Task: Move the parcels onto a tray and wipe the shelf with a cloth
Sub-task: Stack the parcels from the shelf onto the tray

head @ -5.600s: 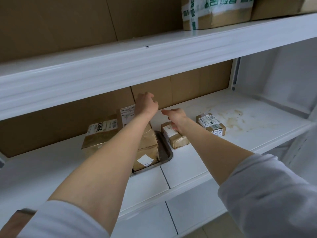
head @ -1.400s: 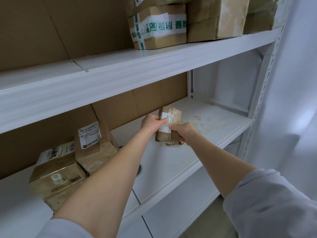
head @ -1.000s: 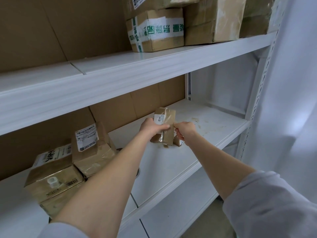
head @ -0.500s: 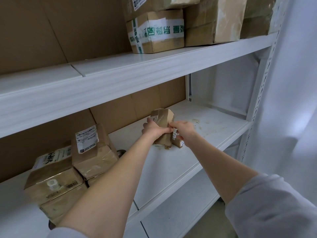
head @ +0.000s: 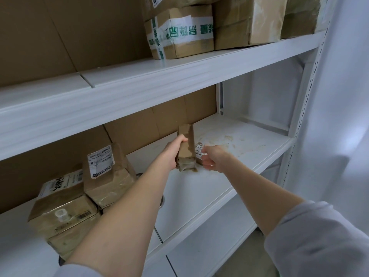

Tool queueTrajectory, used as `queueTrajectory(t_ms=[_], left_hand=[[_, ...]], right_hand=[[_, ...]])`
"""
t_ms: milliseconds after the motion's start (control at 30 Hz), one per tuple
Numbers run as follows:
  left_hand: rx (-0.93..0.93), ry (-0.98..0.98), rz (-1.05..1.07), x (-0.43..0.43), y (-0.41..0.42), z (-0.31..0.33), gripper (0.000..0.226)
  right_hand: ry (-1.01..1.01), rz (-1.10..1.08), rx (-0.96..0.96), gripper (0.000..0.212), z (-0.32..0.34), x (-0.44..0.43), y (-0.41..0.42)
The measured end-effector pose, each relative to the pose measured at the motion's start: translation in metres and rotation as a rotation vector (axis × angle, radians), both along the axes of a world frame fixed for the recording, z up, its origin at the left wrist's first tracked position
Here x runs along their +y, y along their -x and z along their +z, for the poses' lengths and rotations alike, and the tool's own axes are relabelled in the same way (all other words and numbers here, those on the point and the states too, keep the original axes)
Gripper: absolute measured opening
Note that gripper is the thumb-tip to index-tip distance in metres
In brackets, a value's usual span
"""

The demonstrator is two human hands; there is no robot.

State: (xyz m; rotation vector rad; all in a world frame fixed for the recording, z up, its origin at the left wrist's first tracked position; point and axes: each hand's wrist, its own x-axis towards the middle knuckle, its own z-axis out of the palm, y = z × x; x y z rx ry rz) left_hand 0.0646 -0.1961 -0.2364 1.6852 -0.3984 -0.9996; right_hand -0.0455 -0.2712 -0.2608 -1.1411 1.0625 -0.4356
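On the left of the white shelf (head: pixel 199 188), the stacked parcels (head: pixel 65 204) sit piled on the tray (head: pixel 161 202), of which only a bit of metal rim shows past the left forearm. The pile looks as it did half a second ago, with one labelled box leaning upright near the cardboard back and others lying lower. Further right, the left hand (head: pixel 173 154) grips the tall parcel (head: pixel 186 146) from its left side, fingers wrapped over the far edge. A second ago that parcel was held tilted with its label showing. Now it stands upright on end, a plain taped side toward the camera, its lower end down at the shelf surface, though whether it truly rests there cannot be told. Just beside it on the right is the small parcel (head: pixel 200 151) with a barcode label, and the right hand (head: pixel 214 159) holds this one, thumb on top and fingers curled underneath. Several seconds back both parcels lay flat and apart on the shelf, the tall one beside the tray. Right of the hands a brownish stain (head: pixel 229 139) marks the shelf, well apart from the tray. Above, the upper shelf (head: pixel 139 76) carries a taped box (head: pixel 179 31) with green print, and white fabric (head: pixel 343 96) hangs at the far right
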Motion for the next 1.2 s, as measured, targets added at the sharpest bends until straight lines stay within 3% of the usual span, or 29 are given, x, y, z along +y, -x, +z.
queueTrajectory(t_ms=[167, 300, 433, 500, 567, 700, 900, 1033, 1200], left_hand=[[0.1, 0.047, 0.038, 0.004, 0.002, 0.003, 0.023], [-0.002, 0.077, 0.085, 0.004, 0.0, 0.0, 0.024], [-0.149, 0.084, 0.07, 0.005, -0.003, 0.002, 0.055], [-0.147, 0.07, 0.077, 0.006, -0.001, 0.002, 0.045], [-0.137, 0.031, 0.08, 0.007, 0.001, 0.004, 0.019], [-0.177, 0.005, 0.021, 0.006, 0.003, 0.006, 0.008], [-0.201, 0.003, 0.02, 0.003, 0.004, 0.003, 0.023], [-0.171, -0.003, 0.049, 0.002, 0.003, 0.003, 0.015], [-0.154, -0.015, 0.044, 0.003, 0.002, 0.002, 0.016]], right_hand=[[-0.058, 0.04, -0.067, 0.021, 0.002, 0.007, 0.001], [-0.038, 0.009, -0.109, 0.021, 0.005, 0.011, 0.005], [-0.031, -0.027, -0.156, 0.026, 0.003, 0.01, 0.004], [-0.02, -0.024, -0.154, 0.026, 0.004, 0.01, 0.005], [-0.01, -0.007, -0.137, 0.027, 0.004, 0.008, 0.006], [0.011, 0.006, -0.121, 0.022, 0.006, 0.004, 0.006], [0.004, -0.006, -0.12, 0.004, 0.006, -0.002, 0.008], [0.018, -0.009, -0.112, 0.026, 0.005, -0.005, 0.006], [0.023, -0.019, -0.1, 0.034, 0.005, -0.002, 0.007]])
